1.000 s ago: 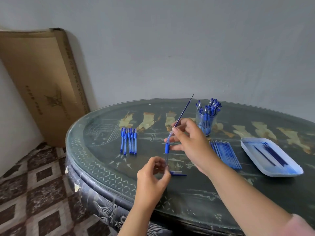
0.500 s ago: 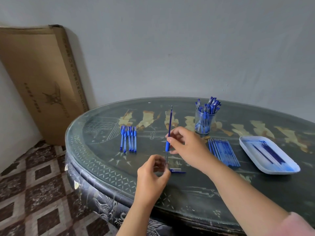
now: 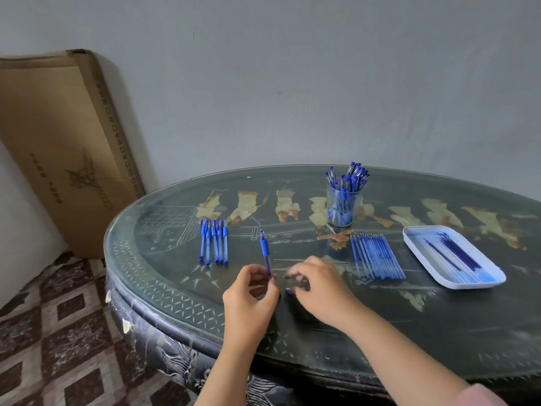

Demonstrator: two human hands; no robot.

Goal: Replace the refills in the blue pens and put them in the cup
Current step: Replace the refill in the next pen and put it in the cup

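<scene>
Pen in the head view stands nearly upright over the table, tip up, pinched at its lower end between the thumb and fingers of the left hand. The right hand is just beside it, fingers curled down over a small blue cap on the glass; whether it grips the cap I cannot tell. Five more pens lie in a row to the left. The cup, full of pens, stands farther back, with loose refills side by side in front of it. A white tray holding refills sits to the right. A cardboard box leans on the wall.
</scene>
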